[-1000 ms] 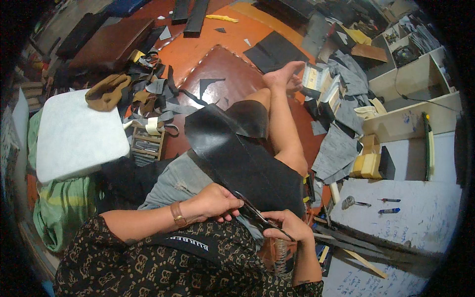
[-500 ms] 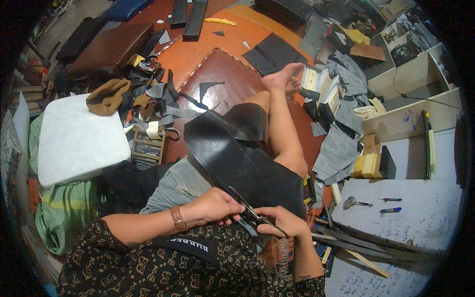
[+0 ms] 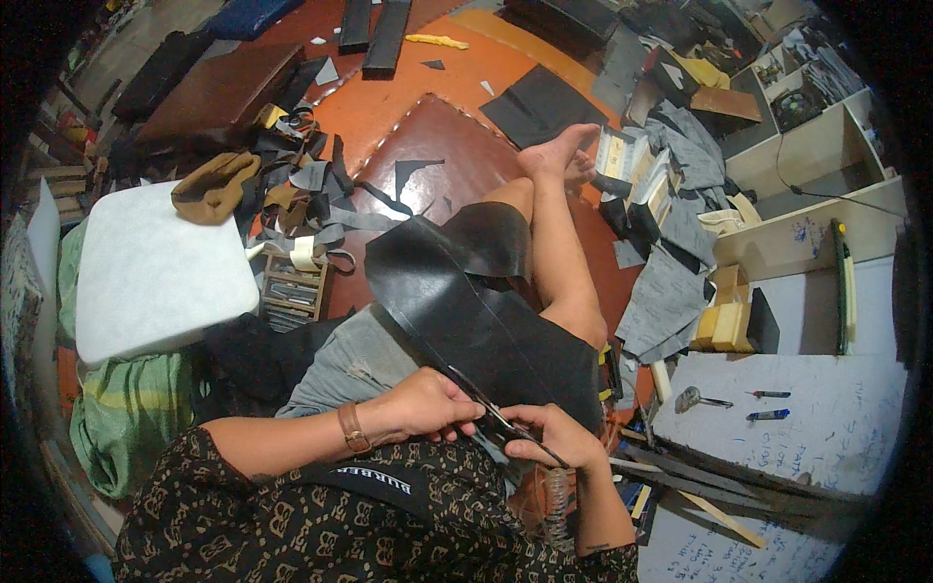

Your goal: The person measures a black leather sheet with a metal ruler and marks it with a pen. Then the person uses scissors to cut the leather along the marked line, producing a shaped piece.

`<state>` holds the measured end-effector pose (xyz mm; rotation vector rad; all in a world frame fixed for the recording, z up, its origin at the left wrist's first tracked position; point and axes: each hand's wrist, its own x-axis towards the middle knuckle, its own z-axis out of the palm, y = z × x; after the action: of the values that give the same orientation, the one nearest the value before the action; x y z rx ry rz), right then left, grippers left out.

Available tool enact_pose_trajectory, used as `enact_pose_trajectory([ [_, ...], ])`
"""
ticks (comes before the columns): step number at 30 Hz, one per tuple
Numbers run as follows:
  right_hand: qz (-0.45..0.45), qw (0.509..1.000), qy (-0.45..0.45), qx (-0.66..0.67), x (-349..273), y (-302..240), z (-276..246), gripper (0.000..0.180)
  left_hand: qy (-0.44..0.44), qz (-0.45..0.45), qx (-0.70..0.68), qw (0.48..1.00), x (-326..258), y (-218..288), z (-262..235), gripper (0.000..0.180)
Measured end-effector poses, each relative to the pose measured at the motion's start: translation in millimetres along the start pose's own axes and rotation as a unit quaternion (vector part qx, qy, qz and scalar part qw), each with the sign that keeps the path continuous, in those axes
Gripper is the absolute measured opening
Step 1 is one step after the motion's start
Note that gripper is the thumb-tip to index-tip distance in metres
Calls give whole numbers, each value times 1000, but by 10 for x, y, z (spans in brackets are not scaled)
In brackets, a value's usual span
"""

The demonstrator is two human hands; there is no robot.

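A large sheet of black leather [image 3: 515, 335] lies across my lap and over my bent leg, one part of it folded up with a shine. My right hand [image 3: 556, 435] is closed round the handles of dark metal scissors [image 3: 493, 415], whose blades point up and left along the leather's near edge. Close beside the blades, my left hand [image 3: 428, 403] is closed in a pinch at that edge of the leather. The exact spot between its fingertips is hidden. Below my right hand, a coiled spring-like cord [image 3: 556, 496] hangs near the wrist.
A white padded block [image 3: 160, 282] stands at left, with a brown cloth item [image 3: 216, 189] on it. Beside it are leather scraps [image 3: 311, 194] and a wooden tray of metal tools [image 3: 293, 289]. At right, pens [image 3: 768, 414] lie on a white board [image 3: 807, 437] near open shelving [image 3: 816, 223].
Almost nothing differs. The whole view has shifted very slightly, and both hands stay at the leather's edge with the scissors in the same place.
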<state>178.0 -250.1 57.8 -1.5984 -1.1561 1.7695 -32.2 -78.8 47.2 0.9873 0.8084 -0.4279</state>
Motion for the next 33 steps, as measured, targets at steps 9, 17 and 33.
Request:
enact_pose_trajectory([
  [9,-9,999,16,-34,-9,123,-7,54,-10,10,-9,1000,37,-43,2,22],
  [17,11,998,22,-57,-1,177,-8,57,-10,19,-7,1000,75,-85,9,22],
  [33,-56,998,-15,-1,177,-54,-16,54,-11,34,70,997,-44,18,-18,29],
])
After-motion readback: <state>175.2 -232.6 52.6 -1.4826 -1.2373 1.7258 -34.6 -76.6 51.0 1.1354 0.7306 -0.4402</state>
